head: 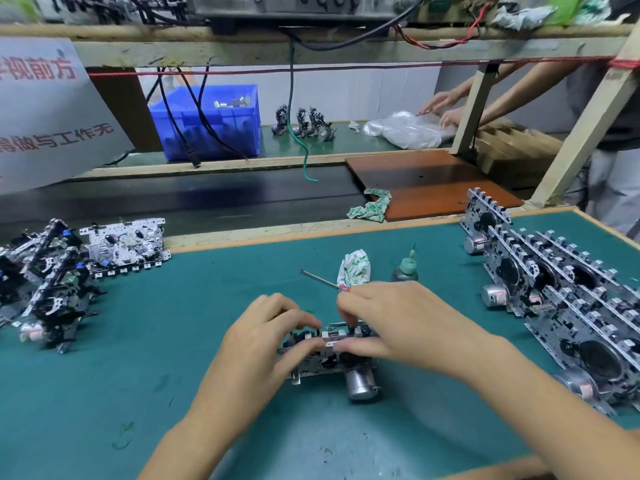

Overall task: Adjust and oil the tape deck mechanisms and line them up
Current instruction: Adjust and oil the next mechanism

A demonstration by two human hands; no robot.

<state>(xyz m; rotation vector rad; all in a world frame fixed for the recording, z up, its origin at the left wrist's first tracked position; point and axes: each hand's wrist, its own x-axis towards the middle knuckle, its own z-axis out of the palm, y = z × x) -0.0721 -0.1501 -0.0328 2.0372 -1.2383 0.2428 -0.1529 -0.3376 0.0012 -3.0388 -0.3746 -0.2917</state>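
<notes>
I have the small silver-and-black metal tape deck mechanism standing on edge on the green felt mat, near the middle of the bench and just in front of me. My left hand curls over its left end, fingers on the top edge and thumb against the near face. My right hand grips the right end the same way — thumb pressed along the near face — and it also carries a thin steel screwdriver with a red collar, its shaft sticking up and away to the left past my knuckles. The mechanism's round silver motor hangs at its lower right, resting on the mat.

Just beyond my right hand stand a crumpled white-and-green cloth and a small dark green oil bottle with a needle tip, close together. To my right, finished silver mechanisms lean in overlapping rows; to my left lies a looser pile of dark mechanisms — one pale one stands upright behind them.
</notes>
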